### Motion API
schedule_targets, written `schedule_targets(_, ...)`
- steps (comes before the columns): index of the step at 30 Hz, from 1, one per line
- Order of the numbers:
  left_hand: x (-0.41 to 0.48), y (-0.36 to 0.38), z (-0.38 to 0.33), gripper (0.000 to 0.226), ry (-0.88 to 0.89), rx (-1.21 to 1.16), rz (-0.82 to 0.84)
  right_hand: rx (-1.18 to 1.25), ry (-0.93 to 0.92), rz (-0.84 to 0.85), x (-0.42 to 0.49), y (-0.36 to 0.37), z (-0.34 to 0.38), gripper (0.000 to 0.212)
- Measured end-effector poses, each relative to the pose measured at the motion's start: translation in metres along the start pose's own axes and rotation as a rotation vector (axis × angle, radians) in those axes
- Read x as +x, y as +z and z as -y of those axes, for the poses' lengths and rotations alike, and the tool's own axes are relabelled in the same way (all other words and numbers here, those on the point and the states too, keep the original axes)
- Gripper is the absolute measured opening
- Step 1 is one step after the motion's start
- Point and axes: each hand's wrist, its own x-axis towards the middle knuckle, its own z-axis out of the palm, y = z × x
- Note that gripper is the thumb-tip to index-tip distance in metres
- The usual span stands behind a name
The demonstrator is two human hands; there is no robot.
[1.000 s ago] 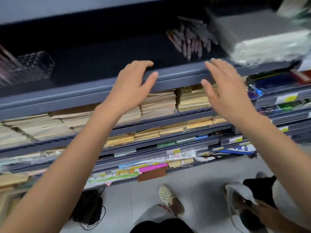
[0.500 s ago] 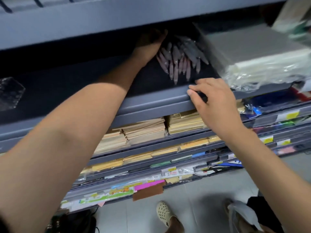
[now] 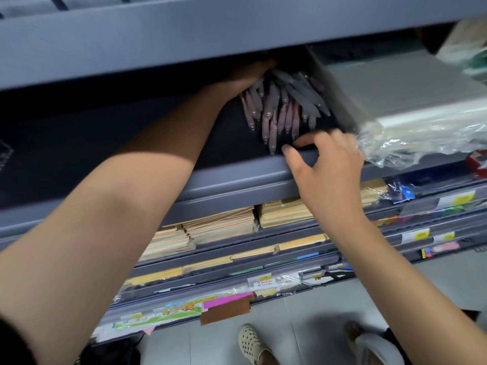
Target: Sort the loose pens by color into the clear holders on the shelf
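Observation:
A pile of loose grey and pinkish-brown pens [image 3: 279, 109] lies on the dark shelf [image 3: 237, 177], tips toward me. My left hand [image 3: 247, 77] reaches deep into the shelf and lies on the pens' far ends; the shelf above and deep shadow hide its fingers. My right hand [image 3: 329, 169] rests on the shelf's front lip with bent fingers, thumb and forefinger just right of the nearest pen tip, nothing between them. A clear holder [image 3: 4, 156] shows faintly at the far left of the same shelf.
A plastic-wrapped stack of paper [image 3: 408, 101] sits right of the pens, its loose wrap touching my right hand. The upper shelf [image 3: 210, 35] hangs low overhead. Below are tiers of brown envelopes [image 3: 218, 225] and coloured stationery. A foot in a cream clog [image 3: 253, 343] stands on the floor.
Both hands went from hovering open before the shelf to reaching in. The left went to the pens' far ends; the right settled on the front lip, fingers bending toward the pen tips.

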Motion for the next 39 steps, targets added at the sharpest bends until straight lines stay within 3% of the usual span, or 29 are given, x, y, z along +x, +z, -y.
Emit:
schedule_targets(3,0.003,-0.003,0.002,0.018,0.006,-0.035,0.008,-0.03,0.051,-0.02,0.003,0.004,0.002,0.024)
schedule_targets(8,0.012,-0.002,0.014,0.048,0.01,-0.04,-0.033,-0.082,0.033,-0.037,0.002,0.007,0.005,0.028)
schedule_targets(13,0.008,-0.002,0.014,0.063,0.038,0.066,0.085,-0.043,-0.065,0.009,-0.007,0.002,0.0,0.044)
schedule_targets(18,0.006,-0.001,0.012,0.033,0.083,-0.019,0.049,-0.089,-0.003,-0.008,0.004,0.006,0.004,0.036)
schedule_targets(23,0.005,-0.002,0.011,0.055,0.049,0.013,-0.037,-0.23,0.068,-0.051,0.013,0.015,0.012,0.035)
schedule_targets(25,0.003,-0.001,0.012,0.052,0.048,0.028,-0.04,-0.215,0.084,-0.037,0.016,0.015,0.013,0.036)
schedule_targets(33,-0.006,-0.002,0.007,0.014,0.043,0.018,-0.07,-0.171,0.015,0.035,0.012,0.006,0.01,0.043)
schedule_targets(39,-0.004,0.002,0.004,0.044,0.018,-0.016,-0.132,-0.181,0.055,-0.011,0.024,0.015,0.018,0.034)
